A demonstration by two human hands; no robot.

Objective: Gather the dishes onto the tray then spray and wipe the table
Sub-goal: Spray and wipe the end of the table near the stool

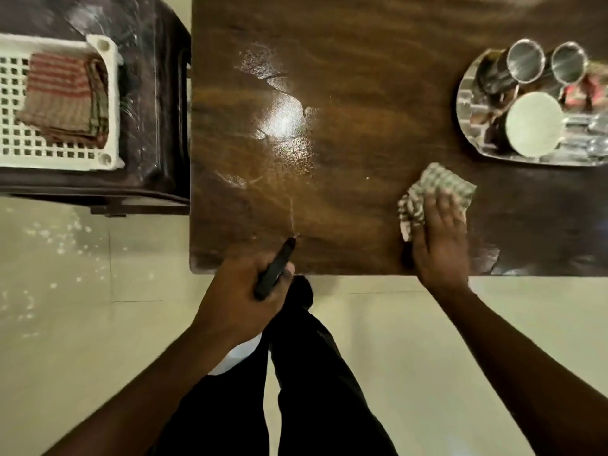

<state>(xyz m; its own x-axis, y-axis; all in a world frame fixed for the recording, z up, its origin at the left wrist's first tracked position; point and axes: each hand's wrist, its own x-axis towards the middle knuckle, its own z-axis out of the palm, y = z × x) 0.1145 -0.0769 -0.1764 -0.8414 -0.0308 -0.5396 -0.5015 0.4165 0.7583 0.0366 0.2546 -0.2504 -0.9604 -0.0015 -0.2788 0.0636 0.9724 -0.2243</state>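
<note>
Our dark trousers [312, 357] and two bare forearms are closest to us, above a pale tiled floor [82, 291].

On the far left a dark side stand [154, 93] carries a white plastic basket [110, 103] with a grid bottom. Some folded striped cloths [62, 93] lie inside it.

Our left hand [230, 297] is at the near edge of the counter [362, 77]. Its fingers are curled around the black head of the spray bottle [274, 273], and the nozzle points away from us over the wood. The hand hides the rest of the bottle. A thin pale line goes from the nozzle tip onto the counter. Further from us, a wet patch [283, 120] shines under the light.

Our right hand [441, 238] lies palm down on a checked cloth [437, 182], near the front edge of the counter. The fingers are straight and spread, pressing the cloth flat on the wood and not gripping it. Part of the cloth shows beyond the fingertips and beside the thumb.

Behind this hand, at the right edge of the view, a shiny steel tray [459, 103] rests on the counter, well apart from the cloth. On it we see two steel tumblers [523, 65], side by side and tilted toward us. Nearer to us is a cup [533, 125] that looks white inside, and beside it some spoons [589, 139]. Something red is next to the tumblers, but we cannot tell what it is.
</note>
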